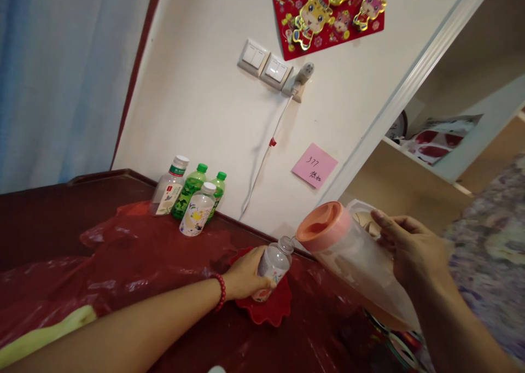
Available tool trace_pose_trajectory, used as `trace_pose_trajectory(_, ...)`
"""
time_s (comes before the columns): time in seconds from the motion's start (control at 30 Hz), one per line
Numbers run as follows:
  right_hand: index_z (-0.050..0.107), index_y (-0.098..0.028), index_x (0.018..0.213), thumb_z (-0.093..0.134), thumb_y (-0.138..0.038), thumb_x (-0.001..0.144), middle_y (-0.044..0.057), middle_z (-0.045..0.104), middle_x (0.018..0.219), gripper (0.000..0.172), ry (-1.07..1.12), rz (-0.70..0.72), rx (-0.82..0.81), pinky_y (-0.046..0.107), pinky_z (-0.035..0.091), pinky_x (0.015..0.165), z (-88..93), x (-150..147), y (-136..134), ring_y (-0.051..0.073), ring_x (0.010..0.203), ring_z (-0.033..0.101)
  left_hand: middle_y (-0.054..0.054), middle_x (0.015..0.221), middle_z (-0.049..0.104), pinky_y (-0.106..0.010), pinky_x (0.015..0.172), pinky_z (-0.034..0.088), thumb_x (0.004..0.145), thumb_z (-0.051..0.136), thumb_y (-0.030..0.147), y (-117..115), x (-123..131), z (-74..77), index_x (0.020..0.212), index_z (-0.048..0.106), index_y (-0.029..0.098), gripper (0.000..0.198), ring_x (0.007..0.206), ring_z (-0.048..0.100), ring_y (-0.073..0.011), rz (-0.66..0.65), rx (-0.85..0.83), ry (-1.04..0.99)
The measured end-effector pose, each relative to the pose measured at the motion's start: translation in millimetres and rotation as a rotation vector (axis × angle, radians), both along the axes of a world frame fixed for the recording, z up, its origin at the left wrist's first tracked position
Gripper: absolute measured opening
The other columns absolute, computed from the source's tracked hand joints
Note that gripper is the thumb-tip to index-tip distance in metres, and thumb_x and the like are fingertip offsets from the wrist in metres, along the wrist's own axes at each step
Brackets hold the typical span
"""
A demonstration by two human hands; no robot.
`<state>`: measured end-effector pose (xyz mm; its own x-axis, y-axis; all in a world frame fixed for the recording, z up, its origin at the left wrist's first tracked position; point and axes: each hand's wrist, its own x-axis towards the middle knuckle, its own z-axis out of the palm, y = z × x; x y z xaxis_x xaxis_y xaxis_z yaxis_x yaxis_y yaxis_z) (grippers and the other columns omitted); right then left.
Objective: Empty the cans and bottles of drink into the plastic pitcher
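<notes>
My left hand is wrapped round a small clear bottle with no cap, holding it tilted on a red scalloped dish. My right hand grips a clear plastic pitcher with a salmon-pink lid. The pitcher is tipped to the left, its spout right at the bottle's open mouth. A red bead bracelet circles my left wrist.
Several capped bottles, two of them green, stand at the back against the wall on a red plastic sheet over a dark table. A white cable hangs from a wall socket. A pink note is stuck to the wall.
</notes>
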<state>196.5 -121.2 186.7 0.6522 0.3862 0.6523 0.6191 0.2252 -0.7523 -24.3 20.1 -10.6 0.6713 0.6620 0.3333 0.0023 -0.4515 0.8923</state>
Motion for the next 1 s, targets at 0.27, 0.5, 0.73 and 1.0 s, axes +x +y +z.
trace_pose_trajectory(0.27,0.059,-0.015,0.064,0.101,-0.051,0.041,-0.004,0.044,0.051,0.06,0.244,0.144,0.135,0.017,0.032,0.039,-23.3,-0.2,0.0,0.007,0.044,0.037,-0.008,0.13,0.065,-0.037,0.106,0.044,0.065,0.077,0.023,5.3,0.3,-5.4,0.129,0.056,0.021,0.067,0.118,0.059,-0.0289,-0.038,0.032,-0.043)
trace_pose_trajectory(0.5,0.047,-0.018,0.069,0.098,-0.054,0.043,-0.009,0.04,0.056,0.067,0.409,0.185,0.308,0.014,0.027,0.037,-73.3,6.4,-9.7,0.004,0.042,0.031,-0.011,0.137,0.061,-0.041,0.113,0.038,0.068,0.074,0.024,5.7,-0.1,-0.4,0.13,0.054,0.019,0.065,0.127,0.055,-0.0301,-0.068,0.005,-0.049)
trace_pose_trajectory(0.73,0.046,-0.019,0.072,0.096,-0.059,0.047,-0.011,0.036,0.055,0.069,0.556,0.147,0.445,0.013,0.027,0.036,-132.2,18.4,-13.3,0.004,0.043,0.03,-0.012,0.141,0.06,-0.045,0.113,0.039,0.073,0.072,0.03,9.5,3.3,0.5,0.132,0.051,0.019,0.063,0.13,0.054,-0.0318,-0.097,0.01,-0.046)
trace_pose_trajectory(1.0,0.048,-0.018,0.078,0.095,-0.059,0.051,-0.012,0.033,0.06,0.067,0.673,0.171,0.551,0.012,0.022,0.036,-165.1,18.1,-2.3,0.004,0.044,0.028,-0.012,0.143,0.059,-0.045,0.115,0.038,0.076,0.072,0.03,10.3,4.3,0.3,0.138,0.047,0.02,0.067,0.134,0.053,-0.0305,-0.118,-0.035,-0.046)
